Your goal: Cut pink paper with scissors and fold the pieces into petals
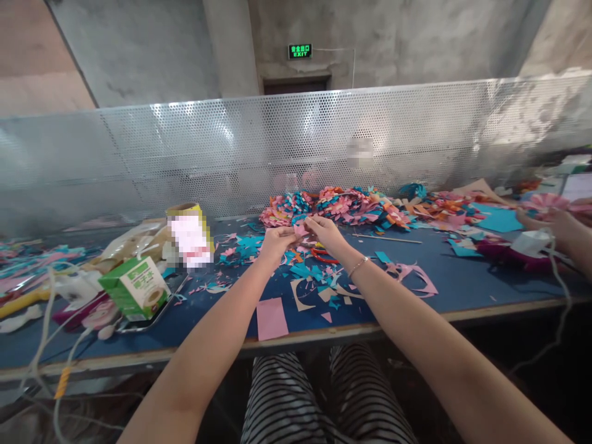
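Above the middle of the blue table, a small pink piece of paper [300, 229] is pinched between my two hands. My left hand [280, 239] has its fingertips closed on the paper's left side. From the right, my right hand [324, 232] grips the same piece with thumb and fingers. Just behind lies a heap of pink, blue and orange paper flowers [342, 206]. Below my hands are blue paper scraps [311, 271] and a cream paper offcut [303, 295]. A flat pink paper sheet [272, 319] rests at the table's front edge.
On the left stand a green carton [136, 288], a yellow container [190, 234] and corded tools. A thin stick [387, 238] lies right of my hands. At far right, a co-worker's hand [539, 222] is beside a pink paper flower. A perforated metal screen [296, 135] borders the table's back.
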### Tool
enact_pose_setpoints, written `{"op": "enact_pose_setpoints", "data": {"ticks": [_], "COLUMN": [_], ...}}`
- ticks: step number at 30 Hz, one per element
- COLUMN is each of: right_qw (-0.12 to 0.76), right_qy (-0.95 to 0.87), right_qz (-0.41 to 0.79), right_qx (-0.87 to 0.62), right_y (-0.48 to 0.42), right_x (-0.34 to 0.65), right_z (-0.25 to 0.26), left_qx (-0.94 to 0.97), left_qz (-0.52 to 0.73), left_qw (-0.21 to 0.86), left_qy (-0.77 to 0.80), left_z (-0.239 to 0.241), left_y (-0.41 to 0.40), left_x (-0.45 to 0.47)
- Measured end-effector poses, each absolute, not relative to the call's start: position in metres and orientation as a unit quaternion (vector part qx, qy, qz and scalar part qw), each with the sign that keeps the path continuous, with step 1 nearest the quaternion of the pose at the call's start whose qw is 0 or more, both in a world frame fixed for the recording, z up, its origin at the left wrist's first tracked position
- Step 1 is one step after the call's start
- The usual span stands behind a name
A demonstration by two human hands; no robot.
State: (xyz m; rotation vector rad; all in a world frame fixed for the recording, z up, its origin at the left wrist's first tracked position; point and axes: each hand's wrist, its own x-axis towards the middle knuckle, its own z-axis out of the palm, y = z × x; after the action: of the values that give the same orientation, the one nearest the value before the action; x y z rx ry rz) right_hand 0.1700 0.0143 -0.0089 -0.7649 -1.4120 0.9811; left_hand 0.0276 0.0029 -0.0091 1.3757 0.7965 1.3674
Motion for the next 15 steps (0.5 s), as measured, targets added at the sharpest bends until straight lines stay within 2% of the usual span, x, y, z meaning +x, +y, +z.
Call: {"op": "enact_pose_setpoints", "data": {"ticks": [3,6,15], "right_qw": [0.564,0.553,0.595], "right_qy": [-0.619,-0.652,-0.645], "right_qz": [0.447,0.411,0.36], "right_qx": [-0.314,-0.316,-0.317], "right_y": [0.0103,0.0087,0.0164], "right_x": [0.1668,0.1655,0.1686], "right_z": [-0.0088,-0.0093,-0.0143], "left_qx": [0.557,0.566,0.578], "left_qz": [0.569,0.562,0.564], "left_qw": [0.51,0.515,0.499], "left_qy": [0.325,0.314,0.315], "left_z": [-0.0075,-0.0064,-0.0066], "left_y": [0.0019,0.0007,0.0007], "left_x": [0.0265,0.0263,0.0283]}}
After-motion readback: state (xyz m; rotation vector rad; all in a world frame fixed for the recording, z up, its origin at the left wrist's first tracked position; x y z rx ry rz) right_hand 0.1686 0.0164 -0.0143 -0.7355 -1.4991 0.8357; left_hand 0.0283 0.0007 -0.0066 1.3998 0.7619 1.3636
